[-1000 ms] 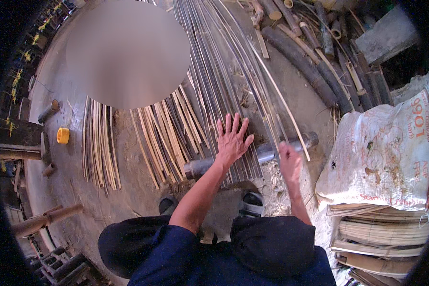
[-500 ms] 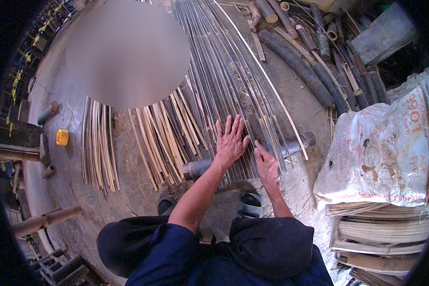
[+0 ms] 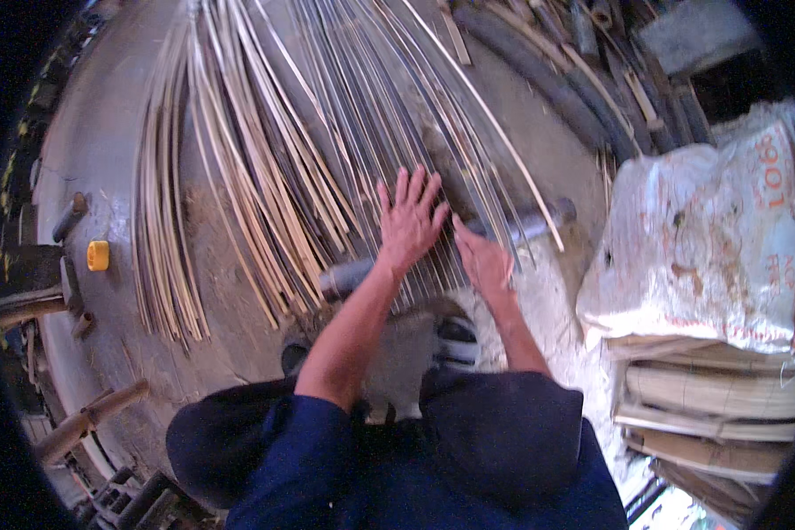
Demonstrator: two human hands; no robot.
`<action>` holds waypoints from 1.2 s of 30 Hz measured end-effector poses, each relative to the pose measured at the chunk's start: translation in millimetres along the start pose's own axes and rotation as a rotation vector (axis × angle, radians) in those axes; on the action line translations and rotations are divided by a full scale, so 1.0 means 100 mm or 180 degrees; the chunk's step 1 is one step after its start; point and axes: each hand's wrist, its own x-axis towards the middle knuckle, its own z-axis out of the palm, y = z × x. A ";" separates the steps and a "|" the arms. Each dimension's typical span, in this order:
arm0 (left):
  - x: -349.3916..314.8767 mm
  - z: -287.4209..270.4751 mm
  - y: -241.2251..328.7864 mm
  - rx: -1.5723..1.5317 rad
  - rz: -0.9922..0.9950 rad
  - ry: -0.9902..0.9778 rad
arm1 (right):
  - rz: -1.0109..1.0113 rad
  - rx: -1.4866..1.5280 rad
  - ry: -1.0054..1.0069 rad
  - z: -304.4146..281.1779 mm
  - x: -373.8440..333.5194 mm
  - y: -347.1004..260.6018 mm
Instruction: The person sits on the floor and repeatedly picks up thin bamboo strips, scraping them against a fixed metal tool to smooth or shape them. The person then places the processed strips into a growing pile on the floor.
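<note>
Far left: yellow roll (image 3: pixel 98 256) on the floor. Next, pale split-bamboo strips (image 3: pixel 261 194), fanned. My left hand (image 3: pixel 408 221) lies flat, fingers spread, on dark bamboo strips (image 3: pixel 371 124) laid across a round pole (image 3: pixel 348 277). My right hand (image 3: pixel 486 256) touches them just beside; grip unclear. Right: white sack (image 3: pixel 693 247).

Head fisheye: looks from above and behind left hand (image 3: pixel 409 231) and right hand (image 3: pixel 488 262), facing steeply down, near enough to frame both forearms (image 3: pixel 356 331).
</note>
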 end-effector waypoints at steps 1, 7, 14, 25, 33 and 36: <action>-0.01 0.00 0.00 0.0049 0.0009 0.0016 | -0.0267 -0.0130 0.0179 0.04 -0.02 0.07; -0.02 0.03 -0.03 0.0152 0.0059 0.0015 | -0.0246 0.1027 0.0553 0.17 -0.32 0.45; -0.03 0.07 -0.05 0.0147 0.0098 0.0046 | 0.0897 0.3286 -0.0159 0.44 -0.57 0.55; -0.01 0.17 -0.06 0.0237 0.0304 0.0117 | -0.0087 0.0919 0.1023 0.06 -0.61 0.63; 0.07 0.03 0.06 0.0060 0.0311 -0.0112 | -0.0288 0.0547 0.0590 -0.19 -0.46 0.60; 0.02 0.01 0.02 0.0009 0.0282 -0.0026 | 0.0076 0.1763 -0.0004 -0.46 -0.33 0.31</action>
